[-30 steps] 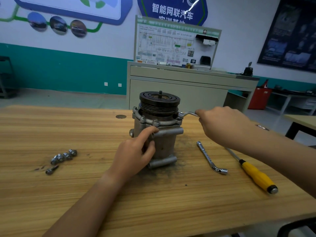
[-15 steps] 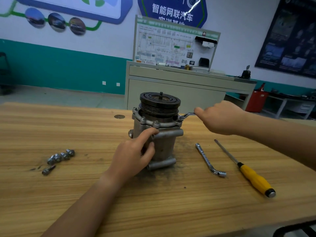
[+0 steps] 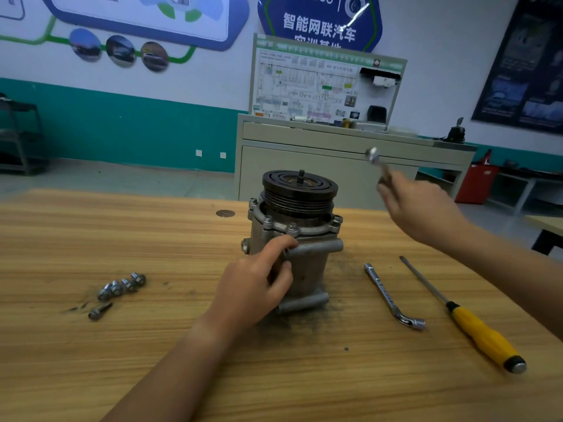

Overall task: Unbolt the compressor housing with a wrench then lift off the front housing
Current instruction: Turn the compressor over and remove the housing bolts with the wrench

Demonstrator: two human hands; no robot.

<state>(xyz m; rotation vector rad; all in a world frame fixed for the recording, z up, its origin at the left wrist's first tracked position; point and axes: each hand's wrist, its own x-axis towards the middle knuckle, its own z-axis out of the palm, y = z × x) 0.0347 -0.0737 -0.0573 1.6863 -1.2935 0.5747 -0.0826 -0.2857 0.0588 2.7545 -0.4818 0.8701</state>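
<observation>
Bracing compressor [image 3: 307,266], upright on table [image 3: 152,360], with left hand [image 3: 253,290] curled round its near side. Gripping wrench [image 3: 376,161] in right hand [image 3: 420,208], raised right of compressor, clear of flange bolts [image 3: 293,228]. Risk: rounding a bolt through poor seating, or tipping compressor.

A white wall [image 3: 441,41] with a teal lower band [image 3: 122,129] carries a blue sign [image 3: 320,22] and dark poster [image 3: 530,71], behind a grey cabinet [image 3: 265,166] bearing a wiring-diagram board [image 3: 320,86], beside a red bin [image 3: 475,184].
</observation>
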